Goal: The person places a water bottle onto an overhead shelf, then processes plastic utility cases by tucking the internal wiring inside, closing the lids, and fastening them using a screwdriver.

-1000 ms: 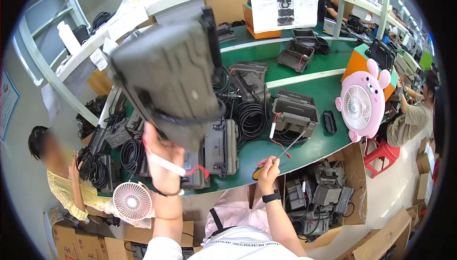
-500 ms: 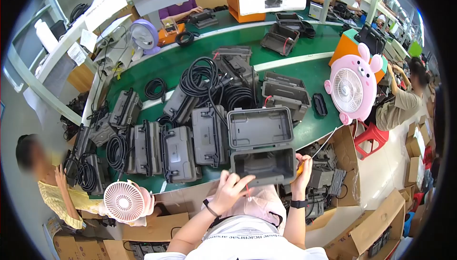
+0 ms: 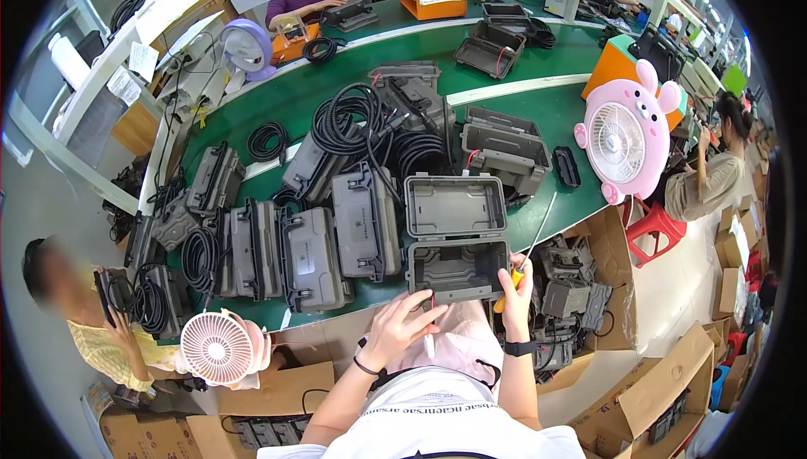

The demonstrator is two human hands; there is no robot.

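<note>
An open grey plastic case stands at the front edge of the bench, its lid tipped back. My left hand is at the front wall of this case, with its fingers closed around a thin red wire. From that hand hangs a white connector. At the case's right front corner, my right hand grips a screwdriver by its yellow handle. The long shaft points up and to the right, away from the case. My right fingers also touch the case's side.
Several closed grey cases and coiled black cables crowd the green bench to the left. A pink rabbit fan stands right, a small pink fan left. Cartons hold more cases below. Co-workers sit around.
The screwdriver has swung to point more upward. My right hand has moved left and up against the case. My left hand has come closer to the case's front wall. The view has shifted slightly.
</note>
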